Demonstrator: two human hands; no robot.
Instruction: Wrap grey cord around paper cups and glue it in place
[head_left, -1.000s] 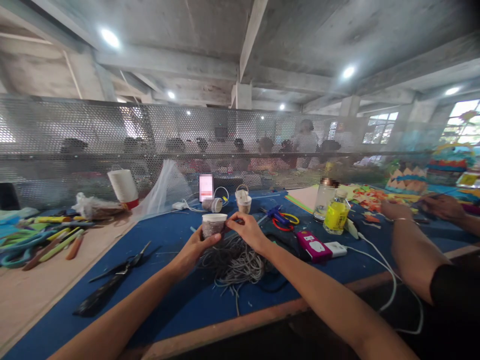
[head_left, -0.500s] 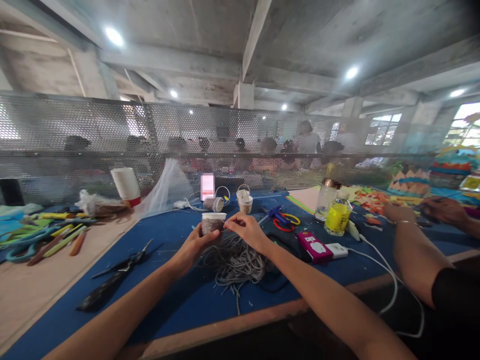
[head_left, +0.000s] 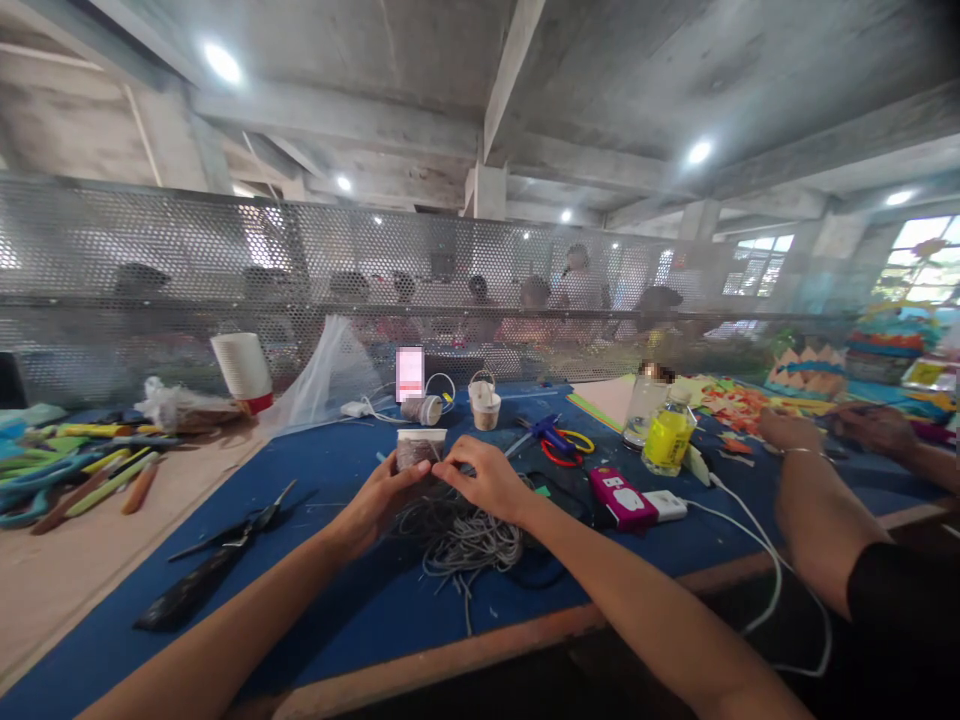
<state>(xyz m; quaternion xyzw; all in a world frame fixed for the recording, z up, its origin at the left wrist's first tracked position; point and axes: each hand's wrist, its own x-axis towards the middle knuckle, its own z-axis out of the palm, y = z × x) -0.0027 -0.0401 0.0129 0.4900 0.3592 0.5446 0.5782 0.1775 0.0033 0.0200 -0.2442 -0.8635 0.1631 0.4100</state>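
My left hand [head_left: 384, 497] is wrapped round a small paper cup [head_left: 421, 450] with a white rim. Grey-brown cord covers the cup's side below that rim. At the cup's right side my right hand [head_left: 484, 478] is closed in a pinch on what looks like a thin strand of cord, mostly hidden by the fingers. Below both hands lies a loose heap of grey cord [head_left: 472, 540] on the blue table top. Just beyond stand a small bucket-shaped cup with a handle [head_left: 484, 405] and a cord-wrapped cup on its side [head_left: 421, 409].
Black-handled scissors [head_left: 217, 560] lie at left, near several cutters and tools. A blue glue gun [head_left: 544, 432], a magenta box [head_left: 619, 498] and a yellow-labelled bottle [head_left: 667, 440] stand rightward. A co-worker's arm [head_left: 814, 510] reaches in at right. Perforated metal screen [head_left: 315, 260] behind.
My right hand has come down slightly at the cup's side, its fingers now lower and nearer the left thumb. The view has shifted a little; the left hand still holds the cup.
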